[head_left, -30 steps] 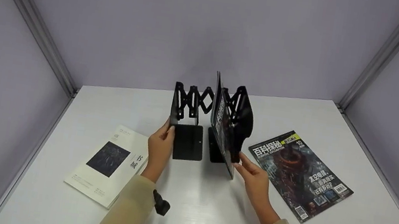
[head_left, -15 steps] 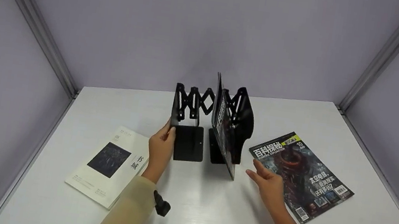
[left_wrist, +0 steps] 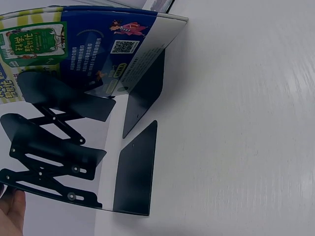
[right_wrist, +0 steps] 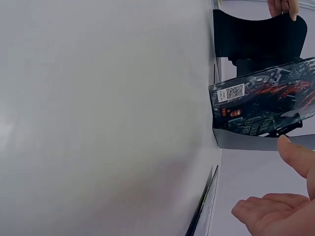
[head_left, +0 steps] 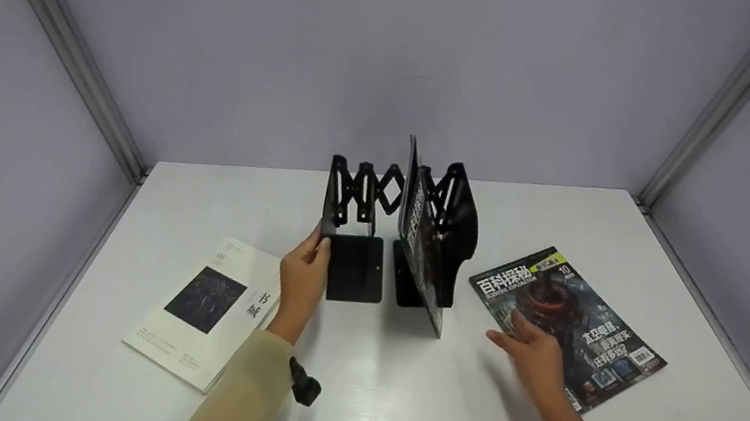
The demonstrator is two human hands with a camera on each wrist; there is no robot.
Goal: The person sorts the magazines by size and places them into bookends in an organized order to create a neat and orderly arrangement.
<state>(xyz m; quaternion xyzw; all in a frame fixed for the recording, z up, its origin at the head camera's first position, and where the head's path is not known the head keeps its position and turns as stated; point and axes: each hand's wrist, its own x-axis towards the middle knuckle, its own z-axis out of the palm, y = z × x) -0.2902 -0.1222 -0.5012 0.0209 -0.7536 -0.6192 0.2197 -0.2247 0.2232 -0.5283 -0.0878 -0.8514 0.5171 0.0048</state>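
A black expandable bookend [head_left: 363, 190] with a crisscross lattice stands near the back of the table. My left hand [head_left: 303, 281] grips its left end plate, thumb on the near side; in the left wrist view only part of that hand [left_wrist: 12, 211] shows. Between the bookend's uprights a magazine [head_left: 423, 246] stands on edge, leaning near the right end plate. Its back cover [left_wrist: 103, 49] is blue in the left wrist view. My right hand [head_left: 538, 358] holds nothing, fingers extended, over the left part of a dark magazine [head_left: 599, 337] lying flat. Whether it touches that magazine cannot be told.
A cream-coloured magazine [head_left: 203, 311] with a dark square picture lies flat at the left, beside my left forearm. The white table [head_left: 363, 400] is bounded by pale walls [head_left: 396, 59] behind and at both sides.
My right hand has let go of the bookend's right side and the standing magazine, then moved right to the flat dark magazine. The left hand keeps its grip on the bookend.
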